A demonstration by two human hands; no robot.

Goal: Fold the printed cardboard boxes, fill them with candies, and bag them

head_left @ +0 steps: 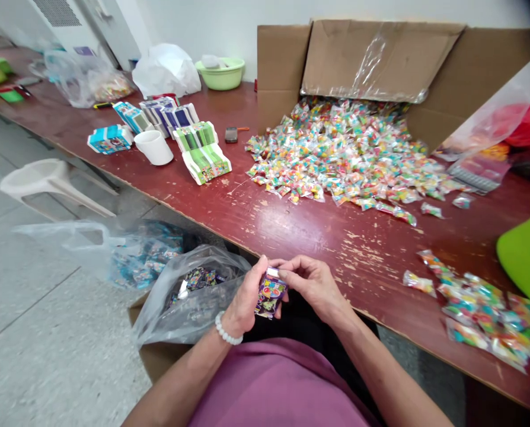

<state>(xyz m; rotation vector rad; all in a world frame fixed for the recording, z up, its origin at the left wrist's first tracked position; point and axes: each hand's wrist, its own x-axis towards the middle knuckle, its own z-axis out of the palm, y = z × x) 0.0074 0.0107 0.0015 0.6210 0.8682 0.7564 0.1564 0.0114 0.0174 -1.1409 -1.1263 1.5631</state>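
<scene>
I take this for a small packing workshop, where the work is done by hand. I see a long, scuffed red desk (300, 228) along a pale wall (224, 24), with a heap of wrapped sweets (349, 154) at an open cardboard box (376, 59) and banded printed cartons (207, 160) to the left. Near me, a purple printed packet (271, 293) matches others bagged below, and a plastic stool (42, 177) stands on the speckled floor (69, 308).
</scene>
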